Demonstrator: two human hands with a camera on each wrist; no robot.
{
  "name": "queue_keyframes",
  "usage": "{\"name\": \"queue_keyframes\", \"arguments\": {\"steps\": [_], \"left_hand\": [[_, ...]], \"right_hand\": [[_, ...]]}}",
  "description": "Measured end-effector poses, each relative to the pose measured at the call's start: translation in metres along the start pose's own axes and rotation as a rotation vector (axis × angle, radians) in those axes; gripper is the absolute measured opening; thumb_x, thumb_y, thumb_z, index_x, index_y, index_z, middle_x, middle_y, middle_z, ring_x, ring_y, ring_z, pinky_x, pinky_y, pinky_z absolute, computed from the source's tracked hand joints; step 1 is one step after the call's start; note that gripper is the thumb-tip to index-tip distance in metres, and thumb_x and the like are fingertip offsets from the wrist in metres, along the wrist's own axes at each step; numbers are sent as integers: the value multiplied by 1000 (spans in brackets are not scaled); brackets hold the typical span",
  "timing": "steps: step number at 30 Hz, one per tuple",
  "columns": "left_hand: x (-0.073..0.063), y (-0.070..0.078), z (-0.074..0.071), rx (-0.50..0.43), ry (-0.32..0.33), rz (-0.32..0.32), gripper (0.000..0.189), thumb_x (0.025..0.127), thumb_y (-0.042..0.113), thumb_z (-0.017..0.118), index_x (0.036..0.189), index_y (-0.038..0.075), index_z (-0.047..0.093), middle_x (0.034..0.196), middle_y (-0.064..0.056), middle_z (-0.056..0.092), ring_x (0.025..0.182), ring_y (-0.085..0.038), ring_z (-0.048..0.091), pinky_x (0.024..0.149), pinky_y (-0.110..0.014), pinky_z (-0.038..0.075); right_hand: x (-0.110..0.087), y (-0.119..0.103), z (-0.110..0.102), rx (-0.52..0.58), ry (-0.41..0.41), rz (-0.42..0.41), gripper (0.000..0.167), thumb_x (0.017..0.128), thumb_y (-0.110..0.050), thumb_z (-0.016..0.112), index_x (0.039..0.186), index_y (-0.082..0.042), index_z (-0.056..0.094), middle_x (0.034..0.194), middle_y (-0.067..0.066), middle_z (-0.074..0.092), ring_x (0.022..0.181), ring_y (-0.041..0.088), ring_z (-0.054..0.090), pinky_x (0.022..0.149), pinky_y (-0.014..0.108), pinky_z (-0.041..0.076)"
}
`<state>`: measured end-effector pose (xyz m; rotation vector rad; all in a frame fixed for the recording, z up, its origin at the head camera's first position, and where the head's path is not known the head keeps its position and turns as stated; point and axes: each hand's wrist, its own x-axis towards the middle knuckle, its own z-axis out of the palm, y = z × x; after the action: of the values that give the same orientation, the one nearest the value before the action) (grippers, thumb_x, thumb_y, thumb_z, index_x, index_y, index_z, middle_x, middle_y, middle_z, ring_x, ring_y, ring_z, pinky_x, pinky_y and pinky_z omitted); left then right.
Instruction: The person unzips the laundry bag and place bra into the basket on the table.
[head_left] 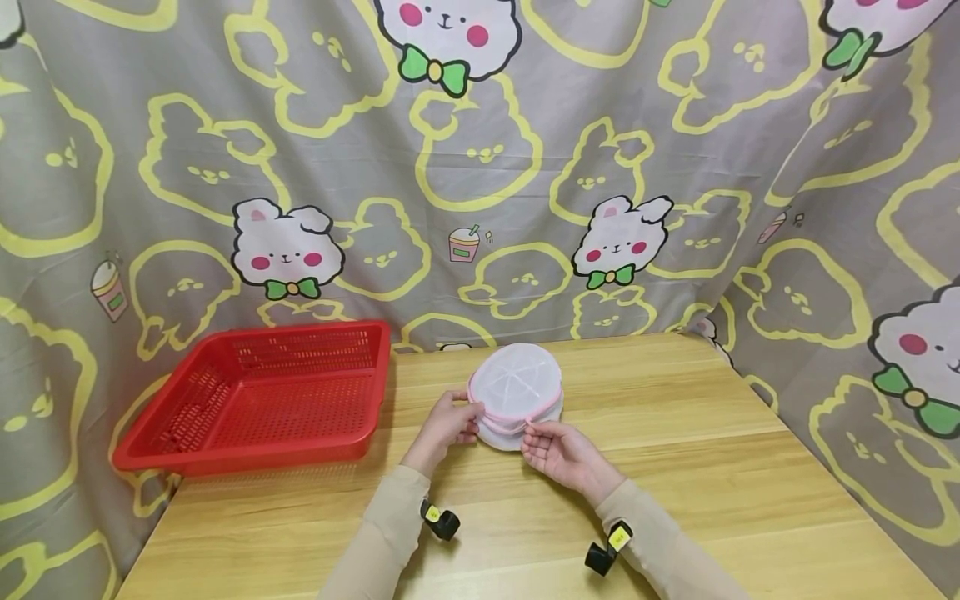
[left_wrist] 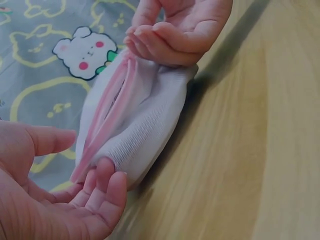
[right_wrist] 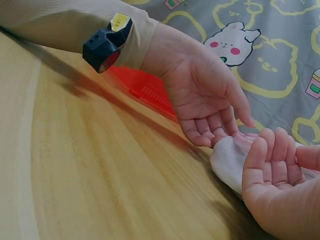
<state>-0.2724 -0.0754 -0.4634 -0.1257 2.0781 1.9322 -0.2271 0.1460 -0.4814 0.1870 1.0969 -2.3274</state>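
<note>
The left hand (head_left: 444,427), fingers relaxed, touches the white mesh bag (head_left: 516,379); the right hand (head_left: 566,457) pinches its pink trim (left_wrist: 100,136). A red basket (head_left: 247,458) stands apart.

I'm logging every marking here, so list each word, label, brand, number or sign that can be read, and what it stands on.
No text can be read for certain.
Left camera: yellow label, dark characters too small and blurred to read.
Right camera: yellow label, likewise unreadable.
Pouch, basket, curtain, table: no lettering I can make out.
</note>
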Motion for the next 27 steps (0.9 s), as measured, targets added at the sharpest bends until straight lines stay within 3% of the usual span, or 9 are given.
{"name": "queue_keyframes", "arguments": {"steps": [5, 13, 27], "left_hand": [[0, -4, 4, 51, 8, 0, 44, 92, 23, 64, 125, -1, 46, 75, -1, 55, 64, -11, 55, 57, -23, 52], [-1, -5, 5, 56, -3, 15, 29, 93, 28, 64, 103, 4, 51, 75, 0, 55, 64, -11, 54, 56, -22, 50], [2, -3, 9, -19, 25, 29, 12, 93, 13, 61, 91, 3, 54, 68, -1, 54, 61, -10, 52, 55, -21, 46]], "right_hand": [[1, 4, 1, -12, -9, 8, 31, 101, -11, 40, 86, -9, 68, 83, 3, 67, 81, 12, 64, 83, 26, 53], [4, 9, 1, -21, -2, 8, 33, 101, -11, 40, 85, -9, 69, 82, 2, 68, 80, 12, 64, 82, 26, 54], [2, 5, 1, -8, 11, 5, 30, 101, -12, 42, 87, -9, 68, 84, 3, 68, 81, 12, 64, 83, 26, 54]]}}
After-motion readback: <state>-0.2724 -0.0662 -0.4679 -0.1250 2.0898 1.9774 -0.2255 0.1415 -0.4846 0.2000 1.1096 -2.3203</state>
